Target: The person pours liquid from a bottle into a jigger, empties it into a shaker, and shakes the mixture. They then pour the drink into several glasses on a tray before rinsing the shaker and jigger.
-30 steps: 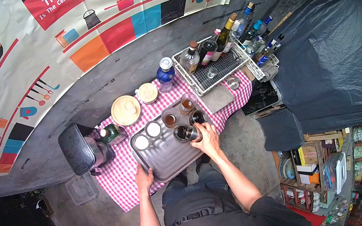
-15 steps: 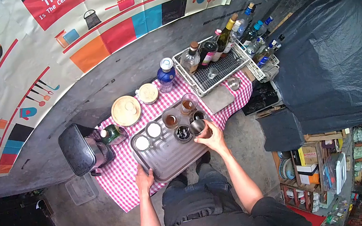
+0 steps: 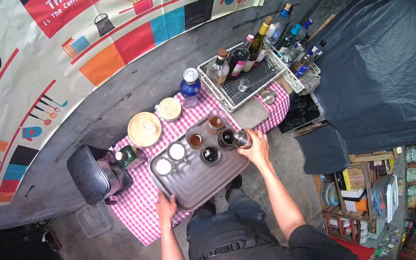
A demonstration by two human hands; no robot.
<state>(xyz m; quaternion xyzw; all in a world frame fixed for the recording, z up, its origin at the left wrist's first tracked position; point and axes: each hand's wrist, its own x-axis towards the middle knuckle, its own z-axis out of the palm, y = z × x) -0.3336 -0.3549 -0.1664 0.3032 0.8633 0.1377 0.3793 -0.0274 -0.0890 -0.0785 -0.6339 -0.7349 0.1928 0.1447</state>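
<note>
My right hand (image 3: 256, 149) is closed around a small metal cup (image 3: 242, 139), tipped toward a glass of dark liquid (image 3: 227, 137) on the tray. Whether liquid is flowing I cannot make out. Beside that glass stands another dark-filled glass (image 3: 210, 154). Two glasses with brown liquid, one on the left (image 3: 196, 139) and one farther back (image 3: 215, 122), stand behind them. My left hand (image 3: 166, 208) grips the near left corner of the brown ribbed tray (image 3: 200, 183). Two cups of white contents, one nearer (image 3: 163, 165) and one farther (image 3: 176, 150), sit at the tray's left.
A checked cloth (image 3: 132, 218) covers the table. Behind the tray are a lidded round pot (image 3: 144, 130), a smaller lidded jar (image 3: 169, 109) and a blue bottle (image 3: 190, 86). Several bottles stand in a wire rack (image 3: 248, 91). At left are a green bottle (image 3: 130, 156) and a black bin (image 3: 89, 173).
My right hand has moved right with the metal cup, from above the near dark-filled glass to the right-hand one. My left hand stays at the tray corner.
</note>
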